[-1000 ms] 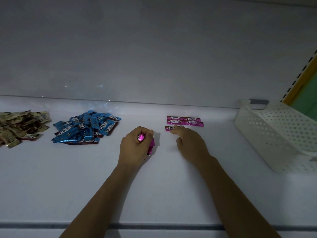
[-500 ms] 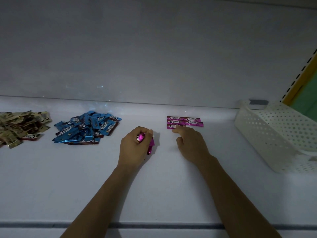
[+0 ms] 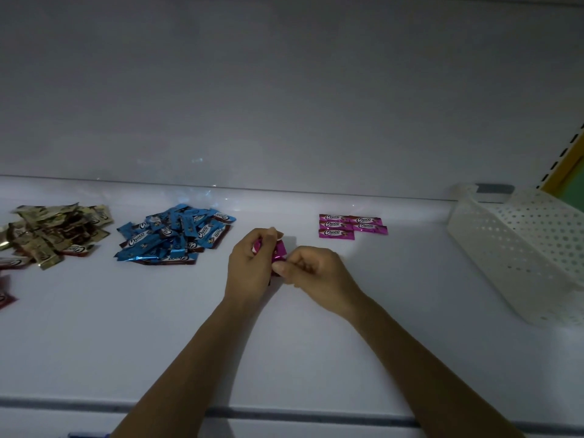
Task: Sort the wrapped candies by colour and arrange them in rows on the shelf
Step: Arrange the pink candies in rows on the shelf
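Note:
My left hand (image 3: 252, 267) grips a small bunch of pink wrapped candies (image 3: 279, 249) just above the white shelf (image 3: 284, 343). My right hand (image 3: 311, 276) has its fingers curled and pinches the near end of one pink candy in that bunch. Several pink candies (image 3: 350, 226) lie flat in neat rows to the right, close to the back wall. A loose heap of blue candies (image 3: 172, 237) sits to the left. Further left lies a heap of gold candies (image 3: 53, 232).
A white perforated plastic basket (image 3: 521, 248) stands at the right end of the shelf. Two dark red candies (image 3: 6, 295) show at the left edge. The shelf's front lip (image 3: 284, 415) runs across the bottom.
My right hand has drawn back from the pink rows to the bunch in my left hand and now pinches a candy there. The left hand has stayed put.

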Tool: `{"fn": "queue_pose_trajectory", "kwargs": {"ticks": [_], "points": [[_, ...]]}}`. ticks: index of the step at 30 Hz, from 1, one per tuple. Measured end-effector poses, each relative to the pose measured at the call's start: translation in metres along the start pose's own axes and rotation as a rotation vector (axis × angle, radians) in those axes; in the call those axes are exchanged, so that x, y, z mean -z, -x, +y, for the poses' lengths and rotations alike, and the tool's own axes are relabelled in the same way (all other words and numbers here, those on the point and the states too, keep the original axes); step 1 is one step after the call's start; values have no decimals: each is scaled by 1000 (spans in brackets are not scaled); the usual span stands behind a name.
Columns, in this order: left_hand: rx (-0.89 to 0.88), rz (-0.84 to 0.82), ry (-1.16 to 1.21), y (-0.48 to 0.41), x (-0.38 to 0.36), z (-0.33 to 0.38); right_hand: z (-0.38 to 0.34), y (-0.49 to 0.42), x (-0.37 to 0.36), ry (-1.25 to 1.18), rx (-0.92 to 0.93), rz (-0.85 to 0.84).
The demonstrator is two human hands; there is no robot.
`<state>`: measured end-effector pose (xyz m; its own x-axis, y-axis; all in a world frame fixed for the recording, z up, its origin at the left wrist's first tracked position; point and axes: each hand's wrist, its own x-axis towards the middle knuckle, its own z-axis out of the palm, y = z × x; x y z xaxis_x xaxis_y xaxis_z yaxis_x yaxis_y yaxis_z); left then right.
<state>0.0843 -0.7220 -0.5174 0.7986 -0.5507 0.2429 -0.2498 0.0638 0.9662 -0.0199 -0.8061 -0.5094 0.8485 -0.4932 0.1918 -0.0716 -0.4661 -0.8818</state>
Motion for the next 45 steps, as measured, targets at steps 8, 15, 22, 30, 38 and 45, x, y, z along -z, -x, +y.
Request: {"fn": "queue_pose_trajectory", "kwargs": {"ticks": [8, 15, 22, 30, 38, 45], "points": [[-106, -59, -123, 0, -4, -7, -2, -9, 20, -241, -122, 145], [-113, -75, -153, 1, -4, -4, 2, -10, 34, -317, -167, 291], [-51, -88, -80, 5, -3, 2, 8, -10, 33, -136, -19, 334], [-53, -103, -15, 1, 0, -3, 14, -17, 28, -232, -60, 433], [-107, -99, -59, 1, 0, -6, 8, -12, 29, -381, -142, 324], [-63, -76, -192, 4, -2, -4, 45, -6, 88, 469, -381, 797]]}}
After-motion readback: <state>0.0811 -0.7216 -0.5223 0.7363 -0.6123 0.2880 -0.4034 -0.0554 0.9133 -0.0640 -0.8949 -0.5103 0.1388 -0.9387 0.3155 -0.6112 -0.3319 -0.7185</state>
